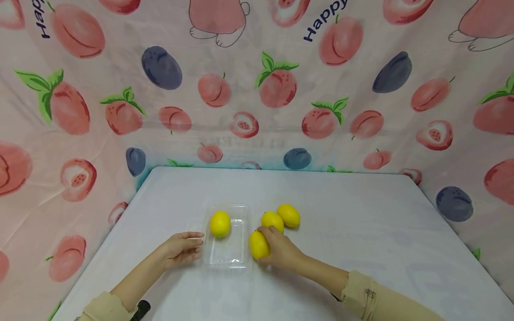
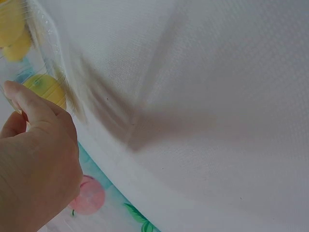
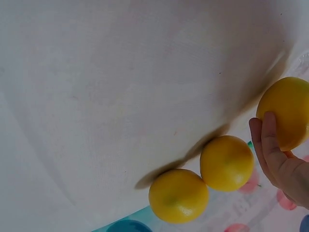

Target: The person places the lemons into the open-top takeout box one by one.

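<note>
A clear plastic container (image 1: 228,254) lies on the table with one yellow lemon (image 1: 220,224) in its far left part. At the container's left edge is my left hand (image 1: 182,250), fingers mostly straight; in the left wrist view the fingertips (image 2: 13,90) overlap the clear wall, and contact is hard to tell. My right hand (image 1: 284,250) grips another lemon (image 1: 259,244) just right of the container, thumb on the near side and fingers over it. Beyond that hand sit two more lemons, one partly hidden (image 1: 271,220) and one farther right (image 1: 288,216), touching each other in the right wrist view.
A white cloth covers the table (image 1: 353,232). Behind it and at both sides hangs a fruit-printed curtain (image 1: 249,107). A dark rounded object (image 1: 141,308) shows beside the left sleeve at the bottom edge.
</note>
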`<state>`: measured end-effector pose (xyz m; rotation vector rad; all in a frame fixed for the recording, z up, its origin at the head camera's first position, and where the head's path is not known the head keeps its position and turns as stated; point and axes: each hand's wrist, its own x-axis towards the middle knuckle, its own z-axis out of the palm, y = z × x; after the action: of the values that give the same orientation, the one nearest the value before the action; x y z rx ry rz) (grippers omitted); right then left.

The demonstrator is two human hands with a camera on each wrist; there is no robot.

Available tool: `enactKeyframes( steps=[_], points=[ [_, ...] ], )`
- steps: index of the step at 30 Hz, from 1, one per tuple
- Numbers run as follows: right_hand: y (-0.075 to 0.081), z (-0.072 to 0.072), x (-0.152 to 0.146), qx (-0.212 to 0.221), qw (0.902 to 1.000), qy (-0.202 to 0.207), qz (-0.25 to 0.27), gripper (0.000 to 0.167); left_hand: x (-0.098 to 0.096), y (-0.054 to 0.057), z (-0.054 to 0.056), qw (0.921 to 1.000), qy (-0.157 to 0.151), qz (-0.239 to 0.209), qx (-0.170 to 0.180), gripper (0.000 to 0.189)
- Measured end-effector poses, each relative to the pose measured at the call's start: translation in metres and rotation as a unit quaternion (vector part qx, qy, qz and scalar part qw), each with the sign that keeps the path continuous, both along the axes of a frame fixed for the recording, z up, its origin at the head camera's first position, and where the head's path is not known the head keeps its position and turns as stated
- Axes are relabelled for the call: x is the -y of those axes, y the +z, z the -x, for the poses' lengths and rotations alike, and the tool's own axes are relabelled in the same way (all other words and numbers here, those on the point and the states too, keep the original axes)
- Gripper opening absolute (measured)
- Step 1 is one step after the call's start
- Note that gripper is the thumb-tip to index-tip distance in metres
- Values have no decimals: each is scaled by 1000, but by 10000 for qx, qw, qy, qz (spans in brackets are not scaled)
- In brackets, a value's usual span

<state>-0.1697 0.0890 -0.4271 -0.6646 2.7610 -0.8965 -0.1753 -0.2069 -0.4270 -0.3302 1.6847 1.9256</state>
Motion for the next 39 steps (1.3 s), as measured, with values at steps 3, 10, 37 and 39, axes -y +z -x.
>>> enactKeyframes(
  steps=[3, 10, 37, 39],
  points=[
    [1, -1, -1, 16, 10000, -17, 42, 67, 0, 0, 0, 10000, 13, 28, 4, 25],
    [1, -1, -5, -3, 9998, -79, 179, 67, 1, 0, 1, 10000, 23, 31, 4, 26],
    [4, -2, -12, -230, 9984, 35, 509, 68, 1, -1, 3, 10000, 31, 65, 38, 32],
    [4, -1, -12, -271, 9982, 69, 537, 68, 1, -1, 3, 10000, 40, 60, 41, 31]
  ],
)
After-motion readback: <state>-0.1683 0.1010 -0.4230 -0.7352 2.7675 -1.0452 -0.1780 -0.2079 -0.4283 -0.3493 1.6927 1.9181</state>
